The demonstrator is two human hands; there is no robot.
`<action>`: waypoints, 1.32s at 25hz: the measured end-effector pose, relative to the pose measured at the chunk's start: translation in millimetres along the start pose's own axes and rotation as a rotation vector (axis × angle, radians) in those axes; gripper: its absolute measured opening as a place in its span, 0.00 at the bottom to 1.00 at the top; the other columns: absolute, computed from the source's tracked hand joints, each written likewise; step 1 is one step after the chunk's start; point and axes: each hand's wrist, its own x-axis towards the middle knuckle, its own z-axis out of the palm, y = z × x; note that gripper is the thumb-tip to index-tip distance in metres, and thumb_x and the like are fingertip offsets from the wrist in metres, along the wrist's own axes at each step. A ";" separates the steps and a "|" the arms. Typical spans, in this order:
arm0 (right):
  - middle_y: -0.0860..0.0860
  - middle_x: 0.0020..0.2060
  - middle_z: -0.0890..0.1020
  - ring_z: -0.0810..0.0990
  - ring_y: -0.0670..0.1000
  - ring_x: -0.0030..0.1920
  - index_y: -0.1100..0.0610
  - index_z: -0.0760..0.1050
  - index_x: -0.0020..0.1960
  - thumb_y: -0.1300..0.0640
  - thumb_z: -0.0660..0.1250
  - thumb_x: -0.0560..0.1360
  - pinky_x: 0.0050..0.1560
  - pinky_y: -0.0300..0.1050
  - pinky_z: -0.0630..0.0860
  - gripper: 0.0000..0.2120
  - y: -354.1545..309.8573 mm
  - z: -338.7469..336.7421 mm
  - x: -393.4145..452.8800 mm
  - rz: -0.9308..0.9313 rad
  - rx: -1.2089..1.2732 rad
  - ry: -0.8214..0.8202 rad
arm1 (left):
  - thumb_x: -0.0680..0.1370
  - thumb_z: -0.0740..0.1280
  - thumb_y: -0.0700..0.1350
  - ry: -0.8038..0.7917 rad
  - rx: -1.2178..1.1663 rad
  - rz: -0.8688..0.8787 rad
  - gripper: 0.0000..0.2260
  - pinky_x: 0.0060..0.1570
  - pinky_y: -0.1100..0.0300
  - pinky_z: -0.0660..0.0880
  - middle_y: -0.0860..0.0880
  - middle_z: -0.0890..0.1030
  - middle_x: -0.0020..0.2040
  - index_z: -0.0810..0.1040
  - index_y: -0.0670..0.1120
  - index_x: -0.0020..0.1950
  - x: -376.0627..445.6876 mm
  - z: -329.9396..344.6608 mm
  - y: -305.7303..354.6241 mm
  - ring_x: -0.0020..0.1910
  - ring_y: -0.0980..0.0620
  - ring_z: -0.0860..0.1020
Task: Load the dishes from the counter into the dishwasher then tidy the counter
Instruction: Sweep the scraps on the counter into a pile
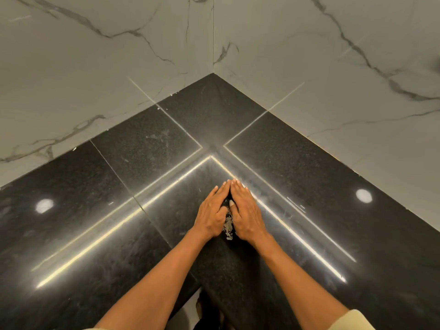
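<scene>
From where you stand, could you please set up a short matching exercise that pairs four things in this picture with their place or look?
Things:
1. left hand
2. right hand
3. counter
4. wall

Place or look:
A. pale marble with dark veins, meeting in a corner
B. flat on the counter, on the right of the pair, a pale sleeve at its arm
C. glossy black, speckled, with bright light reflections
D. flat on the counter, on the left of the pair

Pairs: 1-D, 2-B, 3-C, 4-A
</scene>
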 end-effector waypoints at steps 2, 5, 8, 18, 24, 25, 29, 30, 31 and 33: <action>0.52 0.79 0.57 0.51 0.43 0.80 0.59 0.56 0.80 0.53 0.48 0.83 0.80 0.46 0.49 0.26 -2.7 1.2 -20.8 -0.022 0.009 0.013 | 0.76 0.49 0.52 0.053 -0.038 -0.010 0.31 0.78 0.58 0.53 0.49 0.63 0.78 0.61 0.42 0.79 -19.1 5.4 4.4 0.76 0.58 0.61; 0.51 0.79 0.58 0.51 0.41 0.80 0.58 0.56 0.80 0.53 0.49 0.84 0.80 0.44 0.48 0.25 -5.5 -1.2 -54.5 -0.048 0.031 0.019 | 0.76 0.51 0.51 0.100 -0.078 -0.034 0.30 0.77 0.59 0.55 0.51 0.65 0.76 0.63 0.44 0.78 -50.3 14.2 17.3 0.75 0.61 0.63; 0.50 0.80 0.57 0.52 0.42 0.80 0.56 0.56 0.80 0.56 0.51 0.84 0.80 0.45 0.49 0.24 -9.2 -4.0 -81.8 -0.065 0.046 -0.013 | 0.76 0.52 0.51 0.130 -0.124 -0.047 0.30 0.77 0.60 0.55 0.52 0.66 0.76 0.64 0.44 0.77 -77.8 24.4 30.0 0.75 0.60 0.64; 0.46 0.78 0.62 0.56 0.41 0.79 0.54 0.61 0.79 0.57 0.56 0.83 0.80 0.46 0.53 0.24 11.6 -39.3 -85.6 -0.055 0.177 -0.053 | 0.71 0.58 0.41 0.256 -0.369 -0.128 0.32 0.77 0.57 0.55 0.51 0.68 0.76 0.65 0.43 0.77 -109.0 38.5 52.2 0.76 0.54 0.65; 0.50 0.81 0.48 0.43 0.46 0.81 0.56 0.49 0.82 0.45 0.44 0.83 0.81 0.51 0.44 0.30 30.1 -35.6 -17.8 -0.026 -0.181 -0.159 | 0.73 0.54 0.43 0.166 -0.061 -0.243 0.34 0.78 0.52 0.47 0.51 0.54 0.80 0.53 0.45 0.81 -57.9 25.8 39.4 0.79 0.61 0.50; 0.51 0.81 0.48 0.43 0.47 0.81 0.56 0.48 0.82 0.45 0.43 0.83 0.80 0.50 0.43 0.30 25.9 -32.2 -26.8 -0.067 -0.208 -0.165 | 0.74 0.53 0.45 0.134 -0.016 -0.212 0.33 0.78 0.51 0.47 0.51 0.53 0.81 0.53 0.45 0.81 -57.9 27.8 36.7 0.79 0.61 0.49; 0.50 0.81 0.53 0.47 0.43 0.80 0.55 0.53 0.81 0.48 0.47 0.84 0.80 0.46 0.44 0.27 9.0 -29.6 -89.7 -0.202 -0.049 -0.171 | 0.76 0.54 0.45 0.100 -0.141 -0.146 0.28 0.78 0.52 0.50 0.51 0.62 0.78 0.58 0.47 0.78 -84.0 37.8 47.4 0.77 0.60 0.60; 0.49 0.80 0.58 0.52 0.42 0.80 0.55 0.57 0.81 0.49 0.50 0.84 0.80 0.45 0.48 0.26 6.8 -32.6 -102.5 -0.189 0.050 -0.170 | 0.76 0.56 0.42 0.116 -0.216 -0.160 0.28 0.78 0.52 0.52 0.51 0.66 0.76 0.61 0.49 0.77 -94.1 39.4 51.1 0.75 0.61 0.63; 0.48 0.78 0.65 0.58 0.42 0.78 0.54 0.63 0.79 0.50 0.53 0.84 0.79 0.45 0.53 0.24 6.9 -37.3 -110.8 -0.164 0.146 -0.152 | 0.75 0.57 0.38 0.137 -0.290 -0.171 0.28 0.78 0.52 0.54 0.52 0.69 0.74 0.64 0.49 0.76 -104.2 40.2 54.5 0.74 0.60 0.66; 0.47 0.69 0.77 0.71 0.42 0.71 0.53 0.74 0.72 0.52 0.59 0.82 0.72 0.47 0.67 0.20 12.8 -47.3 -112.9 -0.102 0.275 -0.052 | 0.74 0.58 0.35 0.198 -0.410 -0.188 0.29 0.77 0.51 0.58 0.52 0.72 0.73 0.67 0.47 0.76 -119.6 41.9 58.2 0.74 0.56 0.67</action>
